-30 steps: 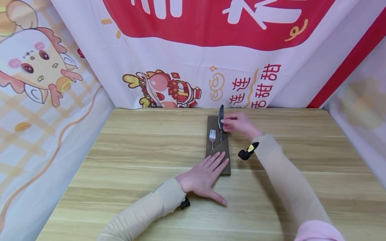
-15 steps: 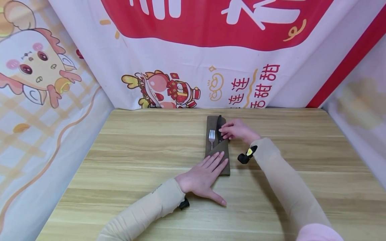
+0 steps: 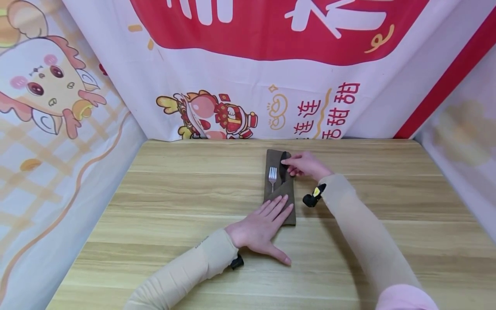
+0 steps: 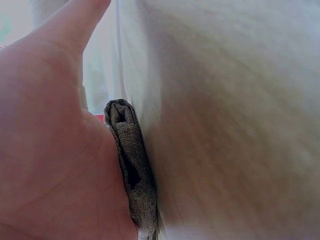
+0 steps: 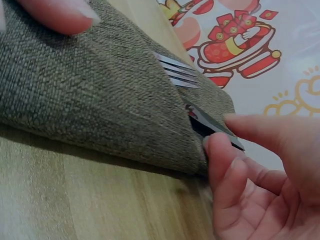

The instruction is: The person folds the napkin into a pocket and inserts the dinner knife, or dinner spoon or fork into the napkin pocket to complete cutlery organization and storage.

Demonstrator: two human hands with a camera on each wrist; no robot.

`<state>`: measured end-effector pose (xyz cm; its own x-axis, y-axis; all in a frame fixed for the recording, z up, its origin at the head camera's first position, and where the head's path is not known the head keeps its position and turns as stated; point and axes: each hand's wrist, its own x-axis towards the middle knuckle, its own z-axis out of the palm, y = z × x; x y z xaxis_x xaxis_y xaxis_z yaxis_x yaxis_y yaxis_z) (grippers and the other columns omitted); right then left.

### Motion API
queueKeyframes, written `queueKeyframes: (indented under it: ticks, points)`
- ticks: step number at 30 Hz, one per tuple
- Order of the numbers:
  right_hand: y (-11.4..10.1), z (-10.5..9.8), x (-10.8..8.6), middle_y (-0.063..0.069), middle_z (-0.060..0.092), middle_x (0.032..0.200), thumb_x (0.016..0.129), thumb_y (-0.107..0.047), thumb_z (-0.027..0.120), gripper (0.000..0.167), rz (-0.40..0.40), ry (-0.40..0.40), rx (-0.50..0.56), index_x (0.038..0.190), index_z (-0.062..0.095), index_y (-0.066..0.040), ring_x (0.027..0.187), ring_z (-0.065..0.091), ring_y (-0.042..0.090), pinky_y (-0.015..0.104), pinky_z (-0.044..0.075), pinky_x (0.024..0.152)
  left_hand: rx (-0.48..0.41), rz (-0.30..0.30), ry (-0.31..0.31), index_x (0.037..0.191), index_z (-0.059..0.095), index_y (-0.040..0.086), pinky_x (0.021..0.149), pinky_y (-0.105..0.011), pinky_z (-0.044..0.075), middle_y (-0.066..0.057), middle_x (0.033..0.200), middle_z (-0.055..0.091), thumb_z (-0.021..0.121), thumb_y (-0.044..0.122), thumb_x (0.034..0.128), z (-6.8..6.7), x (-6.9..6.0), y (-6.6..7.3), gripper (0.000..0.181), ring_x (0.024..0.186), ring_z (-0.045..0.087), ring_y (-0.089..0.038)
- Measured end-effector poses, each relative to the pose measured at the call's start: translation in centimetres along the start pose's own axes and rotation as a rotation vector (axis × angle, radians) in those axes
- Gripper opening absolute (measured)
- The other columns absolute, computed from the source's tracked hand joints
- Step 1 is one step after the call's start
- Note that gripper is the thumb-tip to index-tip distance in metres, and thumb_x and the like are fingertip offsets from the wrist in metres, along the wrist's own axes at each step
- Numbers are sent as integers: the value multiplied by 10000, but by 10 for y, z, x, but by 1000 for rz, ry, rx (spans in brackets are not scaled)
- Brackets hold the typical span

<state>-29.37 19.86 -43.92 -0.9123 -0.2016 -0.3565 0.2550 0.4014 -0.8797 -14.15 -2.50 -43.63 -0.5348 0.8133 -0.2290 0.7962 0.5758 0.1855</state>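
A folded dark olive cloth napkin (image 3: 274, 157) lies lengthwise on the table, its slanted front fold forming a pocket. From that pocket the tines of a fork (image 3: 273, 174) stick out on the left. To its right a table knife (image 5: 212, 124) shows only its blade; the rest is hidden inside the cloth. My right hand (image 3: 307, 165) pinches the blade between thumb and fingers at the napkin's right edge. Flat on the lower part of the napkin rests my left hand (image 3: 262, 228), fingers straight and thumb spread onto the wood.
The wooden table (image 3: 186, 185) reaches back to a printed cloth backdrop (image 3: 248, 73). Another printed cloth (image 3: 50, 142) hangs along the left side. A small black wrist camera (image 3: 313, 197) sits at the right sleeve.
The knife has slid down deeper into the napkin pocket, its tip now near the napkin's top edge. My right hand moved slightly toward me with it; the left hand has stayed put.
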Motion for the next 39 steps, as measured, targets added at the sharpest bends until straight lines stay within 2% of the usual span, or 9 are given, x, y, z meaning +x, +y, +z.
queueKeyframes:
  ticks: [4,7,18,24,29,39]
  points:
    - [-2,2,2,98,686,853,997,-237,689,317,17,38,3,1152,651,38,702,666,151,248,532,615,9,0,3,1630,6,70,1218,-398,39,-165,1676,-97,545,886,772,1,0,0,1302,1534,-61,-279]
    - [-2,3,3,102,686,864,1004,-220,677,309,22,37,-2,1168,648,40,715,674,151,256,547,628,15,0,9,1630,7,68,1218,-400,40,-170,1676,-99,554,883,770,1,0,1,1305,1534,-64,-284]
    - [6,-3,5,138,690,953,995,-167,691,295,29,-61,43,1198,648,43,833,687,210,334,590,755,-20,-5,-9,1625,-58,82,1218,-401,33,-163,1671,-139,582,873,762,2,0,2,1334,1530,-92,-286]
    - [7,-4,3,148,697,972,1003,-159,676,406,13,-88,81,1336,568,48,829,686,206,353,590,770,-39,-1,-3,1627,-35,76,1219,-401,37,-170,1673,-119,588,860,772,0,-2,3,1316,1532,-78,-287]
    - [7,-2,4,138,683,967,997,-153,678,528,10,-75,108,1455,476,14,813,681,206,336,587,740,-52,-7,-9,1627,-36,82,1219,-406,37,-163,1673,-127,589,857,775,-1,-2,2,1311,1532,-81,-281]
    - [11,-3,2,147,691,996,988,-164,695,552,5,-61,82,1479,480,-33,837,680,220,339,585,737,-34,-10,-3,1628,-24,75,1219,-401,39,-174,1673,-116,587,862,770,0,-2,5,1314,1533,-72,-289]
